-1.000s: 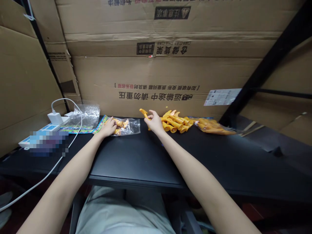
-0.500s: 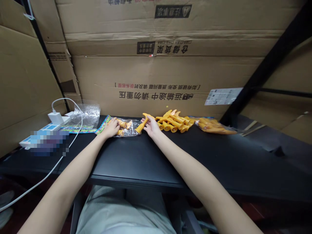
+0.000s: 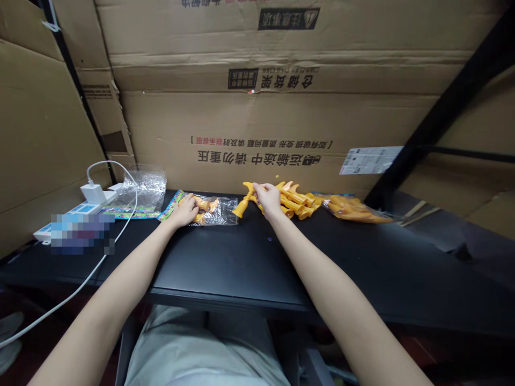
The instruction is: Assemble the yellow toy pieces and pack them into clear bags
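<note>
My left hand [image 3: 184, 211] rests on a clear plastic bag [image 3: 219, 209] holding several yellow toy horns, its fingers curled on the bag's left end. Pinched in my right hand [image 3: 268, 198] is a single yellow toy horn [image 3: 243, 201], held just right of the bag's open end with its flared end pointing down-left. Right behind that hand lies a loose pile of yellow horns [image 3: 296, 201] on the black table [image 3: 225, 262].
A filled bag of yellow horns [image 3: 354, 209] lies at the right. Empty clear bags [image 3: 145, 186] and colourful printed cards [image 3: 124, 212] lie left, beside a white power strip with charger [image 3: 93, 194] and cable. Cardboard boxes [image 3: 265, 107] wall the back and left.
My right hand carried a yellow horn from the pile down to the bag's mouth, then drew back slightly to the right with it. My left hand stayed on the bag.
</note>
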`<move>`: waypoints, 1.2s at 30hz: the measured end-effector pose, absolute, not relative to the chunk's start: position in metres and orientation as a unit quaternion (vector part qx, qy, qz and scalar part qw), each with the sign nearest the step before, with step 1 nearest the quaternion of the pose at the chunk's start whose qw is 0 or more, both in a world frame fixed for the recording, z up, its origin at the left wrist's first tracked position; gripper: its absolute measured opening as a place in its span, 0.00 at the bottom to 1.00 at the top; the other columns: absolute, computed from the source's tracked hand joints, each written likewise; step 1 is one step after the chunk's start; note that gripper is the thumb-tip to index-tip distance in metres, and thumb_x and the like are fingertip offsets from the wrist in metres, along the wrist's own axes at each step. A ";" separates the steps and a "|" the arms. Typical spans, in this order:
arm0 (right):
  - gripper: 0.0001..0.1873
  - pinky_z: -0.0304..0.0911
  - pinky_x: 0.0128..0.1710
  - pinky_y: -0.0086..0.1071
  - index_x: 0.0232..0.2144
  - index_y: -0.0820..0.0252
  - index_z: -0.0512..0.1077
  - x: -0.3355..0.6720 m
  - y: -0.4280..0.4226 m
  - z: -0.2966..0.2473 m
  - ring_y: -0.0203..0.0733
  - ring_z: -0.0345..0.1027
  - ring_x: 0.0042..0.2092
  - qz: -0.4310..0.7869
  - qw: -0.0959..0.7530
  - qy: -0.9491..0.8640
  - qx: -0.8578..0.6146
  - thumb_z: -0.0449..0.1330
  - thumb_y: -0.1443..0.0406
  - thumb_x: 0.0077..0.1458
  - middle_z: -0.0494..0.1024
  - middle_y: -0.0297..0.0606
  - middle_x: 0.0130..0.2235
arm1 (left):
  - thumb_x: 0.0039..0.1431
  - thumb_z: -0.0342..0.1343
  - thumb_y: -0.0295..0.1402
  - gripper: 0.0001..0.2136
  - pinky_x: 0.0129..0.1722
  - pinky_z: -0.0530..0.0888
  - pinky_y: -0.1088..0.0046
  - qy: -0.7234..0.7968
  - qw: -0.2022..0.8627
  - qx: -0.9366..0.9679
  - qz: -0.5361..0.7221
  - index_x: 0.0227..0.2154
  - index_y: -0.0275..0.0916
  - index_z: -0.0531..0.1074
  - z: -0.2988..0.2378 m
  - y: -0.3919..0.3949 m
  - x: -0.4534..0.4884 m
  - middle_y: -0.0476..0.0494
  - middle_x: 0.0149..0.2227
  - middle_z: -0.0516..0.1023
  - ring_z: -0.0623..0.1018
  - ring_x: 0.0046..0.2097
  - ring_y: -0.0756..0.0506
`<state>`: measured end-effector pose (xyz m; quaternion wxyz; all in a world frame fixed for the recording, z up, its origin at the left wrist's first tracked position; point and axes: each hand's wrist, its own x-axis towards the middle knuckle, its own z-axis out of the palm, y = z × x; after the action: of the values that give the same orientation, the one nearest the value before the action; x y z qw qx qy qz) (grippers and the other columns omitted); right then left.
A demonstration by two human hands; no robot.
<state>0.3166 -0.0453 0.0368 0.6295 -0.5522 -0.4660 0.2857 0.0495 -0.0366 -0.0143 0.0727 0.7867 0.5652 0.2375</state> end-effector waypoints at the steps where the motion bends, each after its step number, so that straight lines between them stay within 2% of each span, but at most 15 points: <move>1: 0.11 0.53 0.15 0.23 0.21 0.61 0.64 0.316 -0.046 0.037 0.27 0.55 0.16 0.295 0.629 -0.459 -0.553 0.60 0.65 0.52 0.68 0.27 0.17 | 0.58 0.42 0.32 0.09 0.63 0.55 0.53 0.564 0.073 0.787 0.239 0.37 0.40 0.66 -0.015 -0.036 0.049 0.38 0.60 0.64 0.53 0.66 0.43; 5: 0.11 0.56 0.14 0.22 0.21 0.61 0.64 0.307 -0.052 0.037 0.27 0.57 0.14 0.367 0.598 -0.448 -0.554 0.60 0.68 0.53 0.70 0.30 0.18 | 0.58 0.43 0.33 0.08 0.63 0.54 0.50 0.567 0.078 0.785 0.238 0.36 0.40 0.66 -0.014 -0.038 0.051 0.39 0.61 0.62 0.53 0.67 0.41; 9: 0.09 0.61 0.16 0.23 0.24 0.64 0.66 0.298 -0.059 0.034 0.28 0.60 0.15 0.451 0.553 -0.431 -0.552 0.57 0.71 0.56 0.71 0.32 0.17 | 0.61 0.40 0.35 0.11 0.61 0.49 0.40 0.599 0.095 0.751 0.261 0.37 0.40 0.67 -0.004 -0.044 0.053 0.38 0.65 0.55 0.51 0.67 0.38; 12: 0.08 0.62 0.17 0.23 0.25 0.64 0.66 0.294 -0.060 0.032 0.29 0.61 0.15 0.487 0.533 -0.423 -0.548 0.56 0.72 0.56 0.71 0.32 0.16 | 0.63 0.37 0.35 0.13 0.60 0.44 0.37 0.635 0.105 0.698 0.314 0.40 0.41 0.66 0.004 -0.047 0.052 0.39 0.65 0.56 0.50 0.67 0.37; 19: 0.08 0.62 0.20 0.23 0.26 0.65 0.67 0.291 -0.061 0.026 0.30 0.62 0.17 0.537 0.509 -0.441 -0.508 0.52 0.74 0.56 0.72 0.34 0.17 | 0.63 0.36 0.40 0.15 0.60 0.45 0.39 0.671 0.148 0.647 0.331 0.42 0.41 0.65 0.002 -0.042 0.044 0.37 0.60 0.64 0.52 0.66 0.35; 24: 0.09 0.61 0.22 0.24 0.26 0.63 0.65 0.289 -0.065 0.024 0.31 0.64 0.20 0.595 0.446 -0.458 -0.486 0.51 0.75 0.57 0.75 0.38 0.20 | 0.64 0.33 0.41 0.19 0.61 0.46 0.41 0.677 0.162 0.639 0.326 0.46 0.40 0.65 0.001 -0.041 0.046 0.35 0.61 0.62 0.51 0.66 0.36; 28: 0.08 0.60 0.21 0.23 0.26 0.64 0.66 0.287 -0.066 0.021 0.31 0.65 0.21 0.609 0.390 -0.495 -0.481 0.53 0.75 0.56 0.77 0.40 0.23 | 0.64 0.33 0.41 0.20 0.61 0.46 0.41 0.683 0.162 0.633 0.325 0.47 0.38 0.65 0.004 -0.043 0.048 0.34 0.61 0.62 0.51 0.67 0.36; 32: 0.08 0.56 0.17 0.21 0.21 0.65 0.68 0.286 -0.065 0.017 0.28 0.59 0.18 0.541 0.362 -0.552 -0.522 0.61 0.74 0.50 0.71 0.34 0.18 | 0.64 0.32 0.42 0.20 0.61 0.47 0.41 0.685 0.170 0.627 0.328 0.47 0.39 0.65 0.007 -0.045 0.049 0.35 0.60 0.64 0.54 0.66 0.36; 36: 0.13 0.60 0.18 0.22 0.17 0.64 0.66 0.285 -0.065 0.016 0.30 0.60 0.18 0.558 0.352 -0.542 -0.520 0.64 0.72 0.49 0.66 0.32 0.15 | 0.65 0.31 0.41 0.20 0.61 0.48 0.41 0.681 0.186 0.627 0.330 0.45 0.40 0.65 0.008 -0.045 0.052 0.36 0.58 0.67 0.61 0.63 0.35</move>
<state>0.2853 -0.0649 0.0159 0.3523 -0.5195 -0.5423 0.5584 0.0521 -0.0449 0.0082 0.1865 0.6268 0.6807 0.3301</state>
